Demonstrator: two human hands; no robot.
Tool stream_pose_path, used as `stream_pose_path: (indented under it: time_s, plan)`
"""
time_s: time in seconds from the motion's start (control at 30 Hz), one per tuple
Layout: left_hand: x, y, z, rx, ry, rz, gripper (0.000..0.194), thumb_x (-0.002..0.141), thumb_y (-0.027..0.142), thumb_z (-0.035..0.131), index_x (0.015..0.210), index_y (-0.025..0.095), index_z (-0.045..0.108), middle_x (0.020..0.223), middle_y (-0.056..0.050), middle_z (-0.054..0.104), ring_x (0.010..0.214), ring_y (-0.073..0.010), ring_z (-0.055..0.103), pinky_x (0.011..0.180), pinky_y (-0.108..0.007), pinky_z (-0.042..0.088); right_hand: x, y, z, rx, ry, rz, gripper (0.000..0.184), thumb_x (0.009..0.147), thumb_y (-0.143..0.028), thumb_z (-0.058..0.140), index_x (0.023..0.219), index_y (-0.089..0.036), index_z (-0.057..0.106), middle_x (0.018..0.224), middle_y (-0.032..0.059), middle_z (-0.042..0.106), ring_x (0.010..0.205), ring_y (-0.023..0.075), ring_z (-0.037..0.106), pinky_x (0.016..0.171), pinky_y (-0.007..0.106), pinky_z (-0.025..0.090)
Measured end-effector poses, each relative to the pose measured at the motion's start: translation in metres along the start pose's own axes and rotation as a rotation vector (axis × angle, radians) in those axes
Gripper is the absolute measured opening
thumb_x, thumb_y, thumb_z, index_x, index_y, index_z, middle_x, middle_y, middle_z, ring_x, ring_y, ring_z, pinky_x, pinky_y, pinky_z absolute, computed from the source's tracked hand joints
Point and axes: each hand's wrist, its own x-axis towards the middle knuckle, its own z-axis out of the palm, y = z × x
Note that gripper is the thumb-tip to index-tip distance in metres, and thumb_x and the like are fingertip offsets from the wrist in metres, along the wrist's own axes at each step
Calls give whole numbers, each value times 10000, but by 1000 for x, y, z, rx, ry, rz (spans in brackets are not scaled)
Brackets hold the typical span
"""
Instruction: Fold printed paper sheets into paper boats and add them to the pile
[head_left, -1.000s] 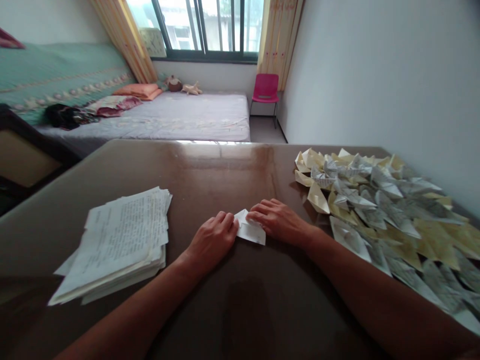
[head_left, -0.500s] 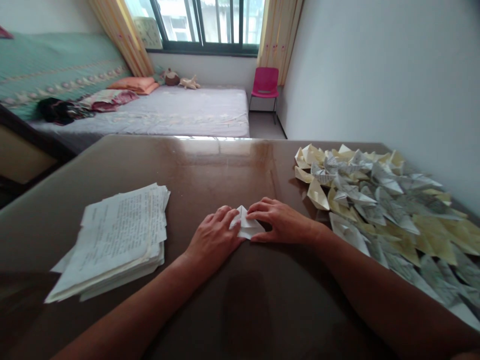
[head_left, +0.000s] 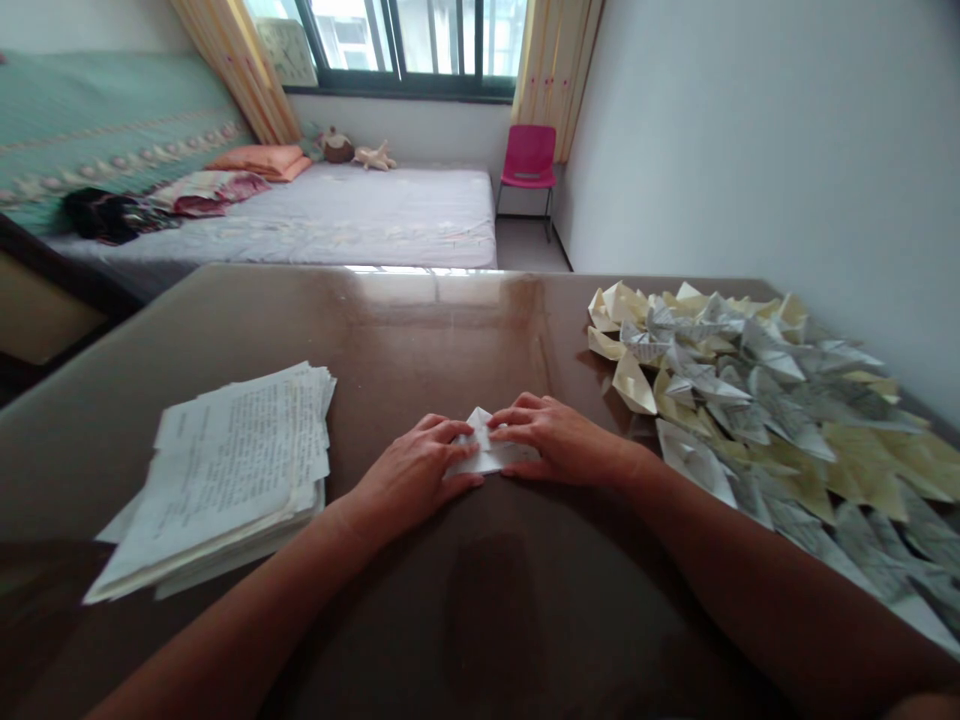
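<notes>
Left hand (head_left: pixel 412 462) and right hand (head_left: pixel 564 440) rest open, digits parted, on folded paper (head_left: pixel 489 462); crease evenly (edges aligned first, I'd judge).

Our bare left hand (head_left: pixel 409 462) and right hand (head_left: pixel 559 440)
We see slender fingers (head_left: pixel 517 433) and narrow wrists (head_left: pixel 628 466), with bare forearms (head_left: pixel 300 560) broadening smoothly from there toward the lower part of our view, skin uncovered throughout.

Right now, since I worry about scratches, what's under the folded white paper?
Brown tabletop shows around the folded white paper, which the hands partly cover; anything directly beneath is hidden.
</notes>
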Motion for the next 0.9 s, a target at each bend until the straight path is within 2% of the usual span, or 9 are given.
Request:
stream_pose_path:
  time_s: [0.17,0.3,0.47,0.63,0.77,0.9]
  plan:
    - [-2,2,-5,-16,-19,5,270,923,368,490,1043,263,707,1196,-33,641,1103,-217,534,955,-385,479,-1,-4,0,-41,2,20,331,850,-355,599,1164,-260,643,1259,49,621,1086,233,500,890,404,360]
    - [-2,8,-1,52,39,7,261,878,405,562,982,217,709,1155,-66,647,1082,-237,525,929,-393,490,0,-8,1,-116,23,2,276,844,-302,596,1103,-236,665,1220,56,641,1057,229,503,897,403,333]
    - [-1,11,4,112,56,29,196,904,240,503,931,196,693,1003,-64,645,944,-196,538,836,-330,505,2,-11,1,-179,-7,-6,182,874,-258,561,998,-219,688,1119,62,667,994,210,505,866,362,350]
    - [0,9,2,79,24,-20,251,933,260,450,907,205,693,913,-56,636,880,-173,569,806,-299,491,4,-6,5,-86,21,-1,204,929,-241,495,946,-215,697,1036,53,675,936,179,535,839,315,385]
    - [0,4,2,73,35,-91,296,956,300,397,906,211,675,878,-46,640,840,-168,589,763,-289,476,6,0,10,90,84,104,213,944,-241,476,919,-203,684,958,46,658,863,136,575,758,247,409]
    - [0,-3,5,84,70,-175,256,953,313,398,917,212,631,866,-26,659,841,-171,605,739,-280,457,9,-1,11,80,80,271,201,943,-269,478,912,-199,664,908,37,647,806,126,592,700,229,398]
